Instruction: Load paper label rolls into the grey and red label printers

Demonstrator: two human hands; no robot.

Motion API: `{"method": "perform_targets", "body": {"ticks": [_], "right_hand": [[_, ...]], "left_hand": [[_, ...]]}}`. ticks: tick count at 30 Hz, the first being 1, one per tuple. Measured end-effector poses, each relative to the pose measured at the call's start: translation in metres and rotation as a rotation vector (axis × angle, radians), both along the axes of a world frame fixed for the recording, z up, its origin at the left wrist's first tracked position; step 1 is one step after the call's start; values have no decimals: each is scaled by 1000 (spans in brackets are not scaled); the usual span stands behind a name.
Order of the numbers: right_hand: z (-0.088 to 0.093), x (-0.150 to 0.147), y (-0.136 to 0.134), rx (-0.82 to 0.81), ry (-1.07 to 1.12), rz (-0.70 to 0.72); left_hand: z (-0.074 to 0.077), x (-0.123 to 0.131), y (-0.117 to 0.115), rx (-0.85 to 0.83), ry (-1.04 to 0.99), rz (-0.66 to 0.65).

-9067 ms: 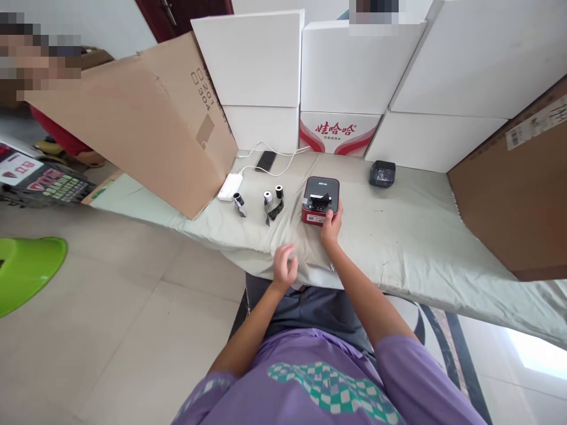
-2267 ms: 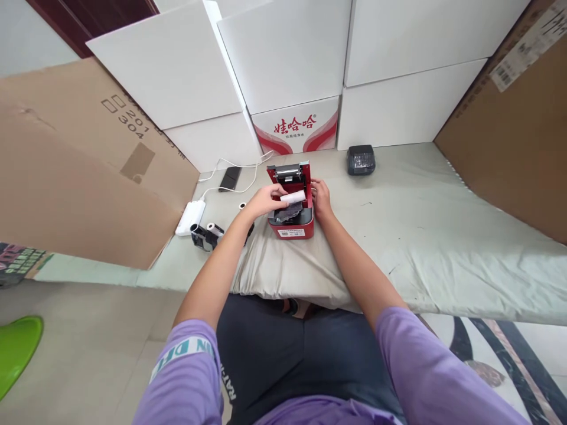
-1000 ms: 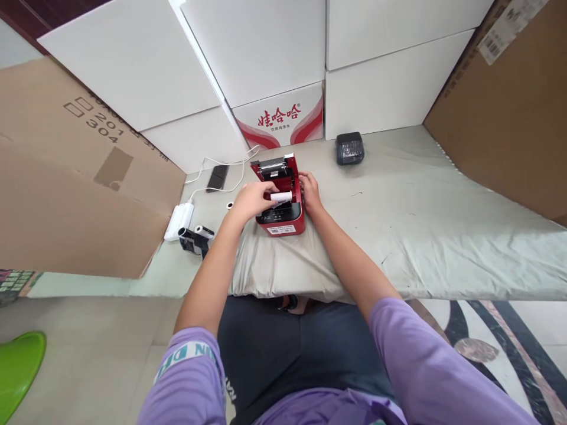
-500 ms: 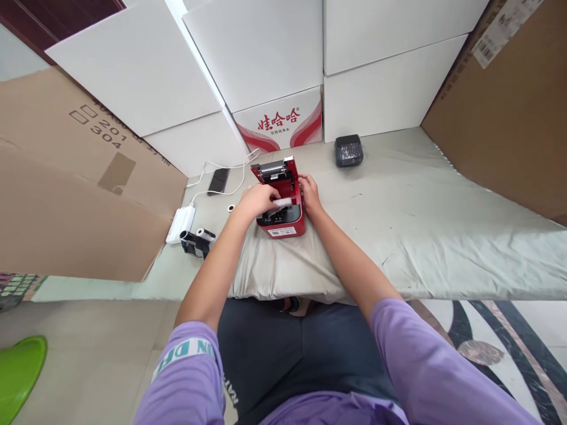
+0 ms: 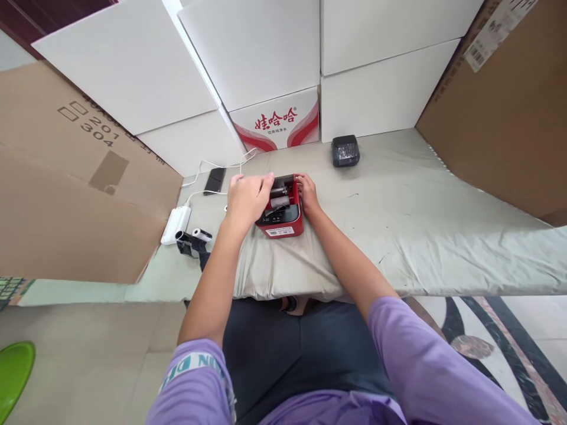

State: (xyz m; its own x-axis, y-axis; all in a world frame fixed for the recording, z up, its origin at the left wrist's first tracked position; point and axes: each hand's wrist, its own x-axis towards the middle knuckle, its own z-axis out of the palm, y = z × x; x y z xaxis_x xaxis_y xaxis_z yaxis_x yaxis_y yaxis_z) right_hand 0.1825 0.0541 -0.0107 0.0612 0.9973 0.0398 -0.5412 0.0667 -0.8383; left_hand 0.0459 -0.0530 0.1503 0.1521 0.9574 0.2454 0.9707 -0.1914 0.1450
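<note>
A small red and black receipt printer (image 5: 283, 230) stands on the cloth-covered surface, its lid (image 5: 283, 179) partly lowered. A white paper roll (image 5: 279, 202) lies inside the bay under it. My left hand (image 5: 248, 198) is at the printer's left, with its fingers closed on the lid's left edge. Against the right side, my right hand (image 5: 307, 192) holds the red body with curled fingers; some fingertips are hidden behind it.
A black boxy device (image 5: 345, 151) sits at the back right. On the left are a black phone-like slab (image 5: 215, 180), a white power strip (image 5: 176, 225) with cables, and a black holder (image 5: 188, 244) beside a paper roll (image 5: 202, 235). White boxes (image 5: 248, 53) and cardboard (image 5: 496, 118) enclose the surface.
The printer lid has swung down from upright to partly closed. My left hand has moved from the paper roll up to the lid, while my right hand stays on the printer's side.
</note>
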Motion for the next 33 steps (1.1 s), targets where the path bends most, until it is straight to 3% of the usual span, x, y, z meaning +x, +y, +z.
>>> {"method": "perform_targets", "body": {"ticks": [4,8,22,33], "right_hand": [[-1,0,1,-1,-22,2],[-1,1,0,-17,-31,3],[-5,3,-1,25,-70,1],[10,4,-14,-15,-51,-21]], "left_hand": [[0,-5,-20,-145,36,-5],[0,-8,-20,-196,31,8],[4,4,-27,-196,99,-24],[-3,2,-23,-155,208,-108]]}}
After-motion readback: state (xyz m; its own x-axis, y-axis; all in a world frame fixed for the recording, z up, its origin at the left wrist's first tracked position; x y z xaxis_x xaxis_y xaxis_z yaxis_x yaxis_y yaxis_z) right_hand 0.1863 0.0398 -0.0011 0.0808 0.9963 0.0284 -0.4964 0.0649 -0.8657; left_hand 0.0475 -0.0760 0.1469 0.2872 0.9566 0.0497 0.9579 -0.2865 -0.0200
